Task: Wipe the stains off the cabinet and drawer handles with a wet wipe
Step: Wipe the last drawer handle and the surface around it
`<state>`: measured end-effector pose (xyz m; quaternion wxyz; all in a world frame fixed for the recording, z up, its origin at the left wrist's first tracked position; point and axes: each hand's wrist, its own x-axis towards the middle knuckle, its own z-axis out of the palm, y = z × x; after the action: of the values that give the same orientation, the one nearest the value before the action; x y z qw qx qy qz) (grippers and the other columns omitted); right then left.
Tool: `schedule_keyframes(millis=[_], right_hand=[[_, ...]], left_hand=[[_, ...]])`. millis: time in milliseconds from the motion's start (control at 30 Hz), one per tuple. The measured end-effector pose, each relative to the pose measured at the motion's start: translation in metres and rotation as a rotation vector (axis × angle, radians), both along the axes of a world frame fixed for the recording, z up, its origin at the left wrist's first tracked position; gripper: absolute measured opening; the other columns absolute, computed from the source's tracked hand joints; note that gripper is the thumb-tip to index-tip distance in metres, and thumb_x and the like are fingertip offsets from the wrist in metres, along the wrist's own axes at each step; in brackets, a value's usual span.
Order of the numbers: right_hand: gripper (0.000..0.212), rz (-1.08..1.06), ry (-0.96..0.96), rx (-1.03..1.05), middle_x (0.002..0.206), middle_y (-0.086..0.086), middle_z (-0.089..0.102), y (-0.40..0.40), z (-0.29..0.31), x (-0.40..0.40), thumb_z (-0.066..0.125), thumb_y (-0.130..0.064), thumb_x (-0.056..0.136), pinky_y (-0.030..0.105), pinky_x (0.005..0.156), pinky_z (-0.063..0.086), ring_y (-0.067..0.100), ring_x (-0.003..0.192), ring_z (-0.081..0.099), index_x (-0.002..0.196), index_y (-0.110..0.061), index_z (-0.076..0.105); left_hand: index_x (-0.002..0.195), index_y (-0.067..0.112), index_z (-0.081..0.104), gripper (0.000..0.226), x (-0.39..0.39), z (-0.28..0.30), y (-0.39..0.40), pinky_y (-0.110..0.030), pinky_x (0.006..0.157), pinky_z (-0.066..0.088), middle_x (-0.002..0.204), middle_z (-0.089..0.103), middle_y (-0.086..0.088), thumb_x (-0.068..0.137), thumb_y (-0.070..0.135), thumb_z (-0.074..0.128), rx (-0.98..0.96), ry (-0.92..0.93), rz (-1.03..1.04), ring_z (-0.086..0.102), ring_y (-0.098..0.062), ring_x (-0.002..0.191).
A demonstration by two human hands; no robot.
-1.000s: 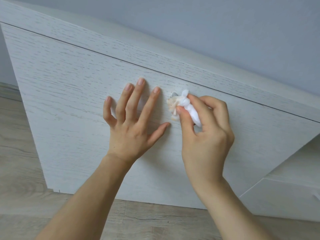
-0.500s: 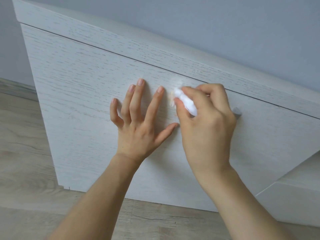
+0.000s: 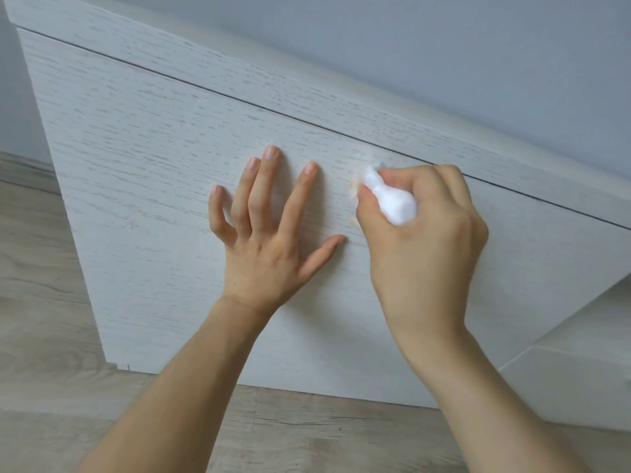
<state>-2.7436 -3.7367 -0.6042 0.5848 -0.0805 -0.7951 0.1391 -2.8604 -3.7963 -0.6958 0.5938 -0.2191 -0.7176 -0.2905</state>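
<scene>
A white wood-grain drawer front (image 3: 164,186) fills the middle of the view. My left hand (image 3: 269,240) lies flat on it with the fingers spread. Just to its right, my right hand (image 3: 423,244) grips a bunched white wet wipe (image 3: 392,199), and the wipe's tip presses against the drawer front near the upper seam. Faint orange smears (image 3: 355,186) show on the panel beside the wipe. The handle is hidden behind my right hand.
The cabinet top edge (image 3: 307,80) runs diagonally above the drawer seam, with a grey wall (image 3: 444,46) behind. Light wood flooring (image 3: 41,302) lies below and to the left. A second white cabinet part (image 3: 573,387) sits at the lower right.
My right hand has curled further over the wipe and shifted right across the handle, which was visible a second ago and is now covered. My left hand has stayed flat on the drawer.
</scene>
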Motion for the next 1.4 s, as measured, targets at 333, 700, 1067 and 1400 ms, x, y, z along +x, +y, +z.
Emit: schedule_keyframes(millis=[333, 700, 1067, 1400], right_hand=[[0.007, 0.046, 0.155, -0.301, 0.084, -0.012, 0.057, 0.021, -0.003, 0.024, 0.069, -0.023, 0.081, 0.003, 0.071, 0.035, -0.010, 0.076, 0.054, 0.085, -0.026, 0.064], [0.012, 0.035, 0.204, -0.282, 0.089, -0.010, 0.054, 0.021, -0.017, 0.012, 0.070, -0.015, 0.082, 0.003, 0.076, 0.036, -0.008, 0.082, 0.054, 0.090, -0.006, 0.070], [0.007, 0.072, 0.308, -0.717, 0.094, -0.005, 0.065, 0.039, -0.011, 0.023, 0.062, -0.016, 0.089, 0.028, 0.073, 0.056, 0.002, 0.079, 0.064, 0.087, -0.015, 0.068], [0.008, 0.192, 0.135, -0.801, 0.093, -0.001, 0.069, 0.038, 0.001, 0.038, 0.070, -0.019, 0.081, 0.013, 0.071, 0.050, -0.004, 0.070, 0.065, 0.081, -0.028, 0.071]], left_hand=[[0.143, 0.020, 0.031, 0.077, 0.009, 0.004, 0.000, -0.048, 0.109, 0.006, 0.145, 0.018, -0.015, 0.085, 0.067, 0.049, -0.026, -0.056, -0.002, 0.020, -0.028, 0.136], [0.143, 0.017, 0.028, 0.077, 0.008, 0.003, 0.003, -0.046, 0.110, 0.003, 0.145, 0.017, -0.014, 0.087, 0.066, 0.047, -0.023, -0.066, 0.003, 0.011, -0.025, 0.138], [0.144, 0.008, 0.028, 0.082, 0.012, 0.015, 0.004, -0.048, 0.109, 0.005, 0.147, 0.026, -0.018, 0.087, 0.063, 0.051, -0.049, -0.031, -0.022, 0.018, -0.031, 0.137], [0.146, 0.010, 0.028, 0.081, 0.020, 0.029, 0.003, -0.055, 0.107, 0.010, 0.148, 0.029, -0.020, 0.089, 0.063, 0.049, -0.140, -0.014, -0.034, 0.019, -0.032, 0.138]])
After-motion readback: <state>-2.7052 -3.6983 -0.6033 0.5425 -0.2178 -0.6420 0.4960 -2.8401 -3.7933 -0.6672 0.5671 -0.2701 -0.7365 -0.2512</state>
